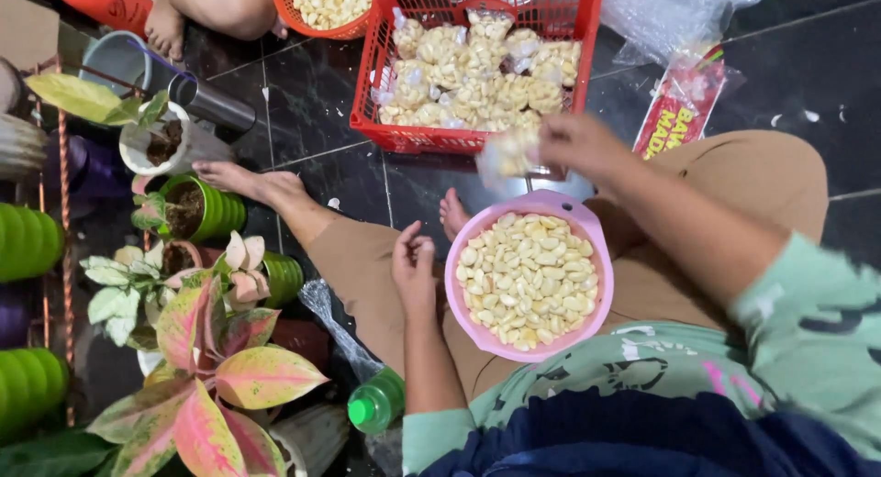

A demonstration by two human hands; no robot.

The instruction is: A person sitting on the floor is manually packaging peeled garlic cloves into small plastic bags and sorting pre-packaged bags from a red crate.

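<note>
A pink bowl (461,289) full of peeled garlic cloves (530,280) rests on my lap. My left hand (413,268) lies loosely curled on my left knee, just beside the bowl's rim, holding nothing. My right hand (576,143) is stretched forward and grips a small clear bag of garlic cloves (507,153), blurred, just in front of a red plastic crate (385,64). The crate holds several filled clear bags of garlic (477,78).
An orange basket (292,18) of cloves and another person's foot (165,29) are at the top left. Potted plants (211,349) in green pots crowd the left. A green-capped bottle (374,404) stands by my knee. Clear plastic bags (661,18) lie on the dark tiled floor.
</note>
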